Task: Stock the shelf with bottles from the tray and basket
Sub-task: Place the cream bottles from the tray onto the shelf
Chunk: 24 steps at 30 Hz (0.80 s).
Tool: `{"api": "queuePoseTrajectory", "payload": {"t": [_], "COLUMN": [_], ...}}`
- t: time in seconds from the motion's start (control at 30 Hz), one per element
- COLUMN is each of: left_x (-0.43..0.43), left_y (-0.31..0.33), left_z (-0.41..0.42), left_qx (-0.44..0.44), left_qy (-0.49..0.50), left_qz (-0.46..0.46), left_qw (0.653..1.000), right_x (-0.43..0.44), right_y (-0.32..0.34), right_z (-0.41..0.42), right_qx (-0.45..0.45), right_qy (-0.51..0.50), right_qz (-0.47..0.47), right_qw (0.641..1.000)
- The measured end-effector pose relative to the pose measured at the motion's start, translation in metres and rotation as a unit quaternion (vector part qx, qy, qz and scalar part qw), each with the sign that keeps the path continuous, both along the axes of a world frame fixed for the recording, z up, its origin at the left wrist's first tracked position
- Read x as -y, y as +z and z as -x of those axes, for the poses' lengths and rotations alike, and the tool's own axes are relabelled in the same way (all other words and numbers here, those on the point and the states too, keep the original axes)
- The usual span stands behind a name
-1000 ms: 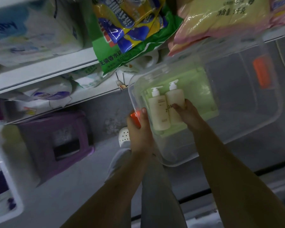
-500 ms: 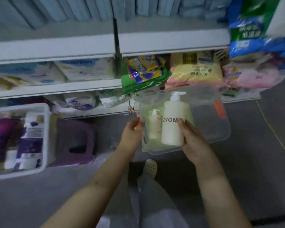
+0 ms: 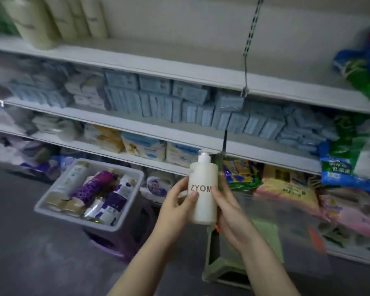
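two bare forearms are stretched forward from the bottom edge of the view, meeting in the middle. the left hand (image 3: 177,201) is turned palm inward, its fingers curled round the left side of a pump bottle (image 3: 203,208) and its thumb laid across the front just under the lettering. the right hand (image 3: 231,214) is cupped against the bottle's right side, its thumb pressed on the front at the end of the lettering, the other fingers wrapped behind and only partly seen. the bottle is clamped between both hands, held upright off any surface, in front of the lower shelves.

the bottle is a smooth, matte, cream-white plastic cylinder with rounded shoulders, a white pump head (image 3: 203,155) and dark letters "zyom" printed across it.

to the left, a grey plastic tray (image 3: 51,207) with sloping walls is set on a purple plastic stool (image 3: 124,238); bottles are laid in it, among them a purple patterned bottle (image 3: 94,184). below the right hand, a blurred clear plastic bin (image 3: 286,221) is seen over a pale green stool (image 3: 222,272). behind, white shelves (image 3: 179,70) are filled with pale blue boxes (image 3: 158,99); tall cream bottles (image 3: 51,20) are lined on the top shelf at the left, and soft packets (image 3: 286,193) are stacked low at the right.
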State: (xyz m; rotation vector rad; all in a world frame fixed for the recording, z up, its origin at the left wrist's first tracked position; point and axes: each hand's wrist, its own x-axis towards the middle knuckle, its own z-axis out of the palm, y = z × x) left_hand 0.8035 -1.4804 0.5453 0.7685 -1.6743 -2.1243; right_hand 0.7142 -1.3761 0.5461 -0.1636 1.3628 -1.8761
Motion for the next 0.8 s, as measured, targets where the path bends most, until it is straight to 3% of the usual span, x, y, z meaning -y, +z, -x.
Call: {"api": "queuePoseTrajectory", "payload": {"t": [0.3, 0.47, 0.8], "left_x": [0.125, 0.192, 0.313], "left_y": [0.045, 0.068, 0.100], "left_z": [-0.148, -0.217, -0.230], "left_qx": [-0.084, -0.099, -0.112], "left_qy": [0.072, 0.072, 0.060], "left_qz": [0.012, 0.036, 0.061], "left_qw": [0.994, 0.992, 0.990], "right_x": [0.134, 0.198, 0.300], "right_y": [0.049, 0.071, 0.097], "right_z": [-0.125, -0.186, -0.197], "right_qx": [-0.081, -0.064, -0.064], "right_qy": [0.102, 0.134, 0.091], "right_qz": [0.029, 0.041, 0.044], "right_qw": [0.991, 0.988, 0.993]}}
